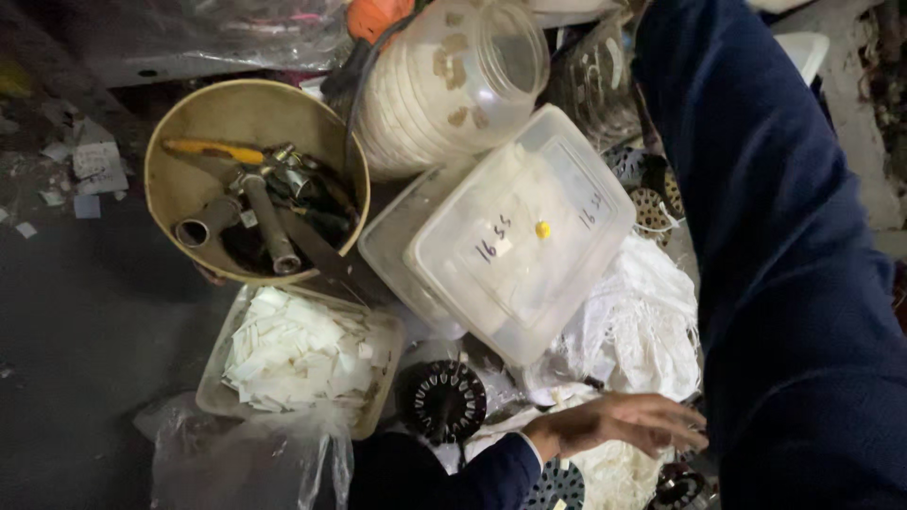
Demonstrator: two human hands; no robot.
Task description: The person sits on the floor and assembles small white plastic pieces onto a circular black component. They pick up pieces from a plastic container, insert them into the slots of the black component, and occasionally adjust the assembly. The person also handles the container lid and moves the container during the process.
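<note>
**One hand spread over white material among crowded containers**

Dark blue cloth (794,283), probably a sleeve or trouser leg, fills the right side nearest the camera; what it belongs to cannot be told with certainty. Only one hand (619,422) is seen, at the bottom edge, coming out of a dark blue sleeve with a white cuff; which hand it is cannot be made out surely. Its fingers are held apart and flat, clamped on nothing, resting on or just above a heap of white stringy material (638,321). Just beside the wrist a black toothed disc (441,400) is seen. A clear lidded box (524,236) of white pieces lies tilted above the hand. A tray of white strips (298,354) lies to the left, and beyond it a tan round tub (248,118) is filled with metal pipes and tools. A big clear jar (453,80) is laid on its side at the top.
</note>
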